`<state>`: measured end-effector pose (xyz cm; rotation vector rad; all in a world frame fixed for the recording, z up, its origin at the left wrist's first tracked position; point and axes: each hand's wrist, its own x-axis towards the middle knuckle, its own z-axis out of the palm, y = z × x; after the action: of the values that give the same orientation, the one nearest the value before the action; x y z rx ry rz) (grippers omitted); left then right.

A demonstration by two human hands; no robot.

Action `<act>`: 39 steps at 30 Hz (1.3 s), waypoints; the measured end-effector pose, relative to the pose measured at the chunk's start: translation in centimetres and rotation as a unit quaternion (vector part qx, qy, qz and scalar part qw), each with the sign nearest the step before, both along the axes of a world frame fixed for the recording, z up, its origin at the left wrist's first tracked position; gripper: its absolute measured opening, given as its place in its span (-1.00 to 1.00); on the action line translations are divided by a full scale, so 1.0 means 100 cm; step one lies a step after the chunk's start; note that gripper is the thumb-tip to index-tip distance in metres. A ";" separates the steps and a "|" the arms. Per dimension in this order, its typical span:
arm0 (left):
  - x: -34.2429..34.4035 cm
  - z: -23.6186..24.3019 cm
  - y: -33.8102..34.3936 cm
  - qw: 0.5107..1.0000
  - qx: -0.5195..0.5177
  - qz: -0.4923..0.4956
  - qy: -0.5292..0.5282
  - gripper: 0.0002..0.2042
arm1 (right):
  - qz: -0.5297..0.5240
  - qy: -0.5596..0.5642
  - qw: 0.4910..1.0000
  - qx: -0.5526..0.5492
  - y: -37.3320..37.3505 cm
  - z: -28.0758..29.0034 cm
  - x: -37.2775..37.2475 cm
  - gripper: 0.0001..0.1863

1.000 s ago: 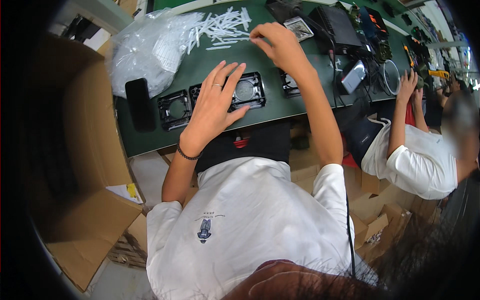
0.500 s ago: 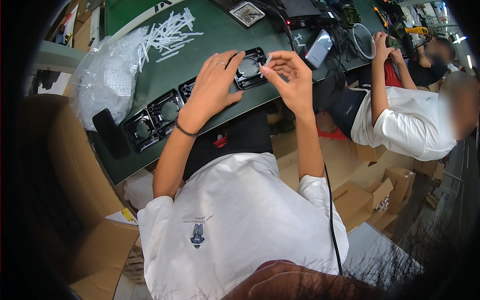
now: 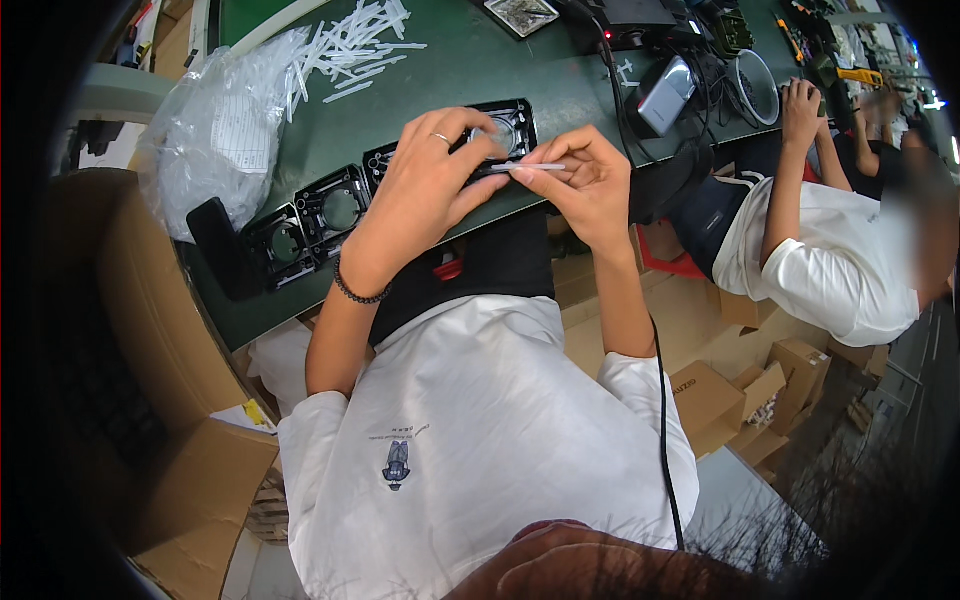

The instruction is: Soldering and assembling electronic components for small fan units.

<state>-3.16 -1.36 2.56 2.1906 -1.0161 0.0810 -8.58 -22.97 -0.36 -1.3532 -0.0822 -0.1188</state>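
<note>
At a green desk (image 3: 450,75), the cardboard box (image 3: 130,290) on the far left fades into the dark rim, its contents unreadable. A clear plastic bag (image 3: 210,165) slumps beside a black phone (image 3: 218,245); crinkles and glare blur what it holds. Black frames (image 3: 303,222) with round openings stand in a row along the near edge, perhaps for easy reach, while loose white strips (image 3: 350,50) lie piled behind, cut off at the top.

The left hand (image 3: 420,178) spans the row, hiding part of it, fingers loosely bent and thumb set apart, seemingly to steady the end frame (image 3: 529,122); whether they grip it cannot be told. Just to the right, over that frame's near edge, the right hand (image 3: 595,190) pinches a white strip (image 3: 545,167) between thumb and forefinger, level, probably for fine control. Its left tip, close to the left thumb, is hard to make out.

Farther right, a gray device (image 3: 665,97) rests near tangled cables (image 3: 715,95), and a co-worker's hands (image 3: 803,110) partly cover whatever they handle.
</note>
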 end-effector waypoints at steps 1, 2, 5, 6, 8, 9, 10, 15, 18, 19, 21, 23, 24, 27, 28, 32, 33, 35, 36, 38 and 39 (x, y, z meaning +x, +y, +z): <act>-0.002 -0.002 -0.002 0.999 -0.029 0.011 -0.016 -0.86 | 0.001 0.001 1.000 0.000 0.000 -0.001 0.000 -0.70; -0.003 -0.002 -0.001 0.999 -0.029 0.011 -0.014 -0.86 | 0.010 -0.007 0.999 -0.035 -0.001 -0.002 0.001 -0.74; -0.004 -0.002 0.005 1.000 0.003 0.013 -0.012 -0.86 | 0.015 -0.064 0.979 -0.195 -0.005 0.007 0.002 -0.82; -0.005 -0.002 0.007 0.999 0.015 0.021 -0.021 -0.87 | 0.008 -0.114 0.942 -0.317 -0.006 0.011 0.003 -0.85; -0.006 -0.003 0.011 0.999 0.027 0.030 -0.030 -0.88 | 0.006 -0.175 0.900 -0.399 -0.006 0.014 0.004 -0.85; -0.005 -0.003 0.013 0.998 0.045 0.022 -0.028 -0.82 | 0.002 -0.234 0.847 -0.477 -0.006 0.015 0.004 -0.84; -0.005 -0.003 0.014 0.998 0.062 0.014 -0.027 -0.75 | 0.003 -0.234 0.847 -0.477 -0.006 0.016 0.004 -0.84; -0.006 -0.007 0.014 0.998 0.040 0.047 -0.021 -0.33 | 0.061 -0.243 0.789 -0.561 -0.019 0.020 0.004 -0.55; -0.005 -0.021 0.018 0.996 0.067 0.059 -0.001 -0.16 | 0.115 -0.247 0.766 -0.583 -0.022 0.016 0.002 -0.44; -0.005 -0.023 0.018 0.995 0.083 0.056 0.011 -0.12 | 0.116 -0.247 0.765 -0.583 -0.021 0.014 0.003 -0.44; -0.002 -0.024 0.017 0.995 0.080 0.058 0.022 -0.14 | 0.145 -0.251 0.732 -0.616 -0.020 0.007 0.005 -0.43; -0.002 -0.025 0.017 0.995 0.079 0.060 0.031 -0.16 | 0.142 -0.254 0.727 -0.622 -0.020 0.003 0.008 -0.42; -0.002 -0.026 0.016 0.995 0.076 0.062 0.027 -0.17 | 0.137 -0.257 0.722 -0.628 -0.020 0.001 0.009 -0.41; -0.002 -0.026 0.016 0.995 0.075 0.064 0.024 -0.18 | 0.147 -0.259 0.713 -0.635 -0.021 -0.003 0.011 -0.42; -0.001 -0.026 0.017 0.995 0.075 0.063 0.024 -0.19 | 0.148 -0.259 0.713 -0.635 -0.021 -0.002 0.012 -0.42; -0.001 -0.026 0.017 0.995 0.076 0.063 0.022 -0.20 | 0.157 -0.259 0.710 -0.636 -0.021 0.001 0.014 -0.46; -0.001 -0.026 0.017 0.995 0.078 0.062 0.023 -0.20 | 0.162 -0.258 0.708 -0.637 -0.021 0.001 0.015 -0.48; -0.001 -0.026 0.017 0.995 0.079 0.061 0.025 -0.20 | 0.165 -0.258 0.704 -0.641 -0.021 -0.002 0.014 -0.50; -0.001 -0.026 0.017 0.995 0.078 0.059 0.024 -0.20 | 0.167 -0.258 0.699 -0.645 -0.021 -0.003 0.014 -0.53; -0.001 -0.026 0.016 0.995 0.075 0.057 0.023 -0.20 | 0.154 -0.246 0.702 -0.650 -0.020 -0.004 0.007 -0.54; -0.002 -0.026 0.016 0.995 0.078 0.058 0.021 -0.21 | 0.140 -0.235 0.704 -0.655 -0.019 -0.003 0.004 -0.55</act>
<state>-3.32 0.22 -0.05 2.3817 -0.8977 0.0092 -8.14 -24.89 -0.63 -2.6973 -0.9643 -0.1506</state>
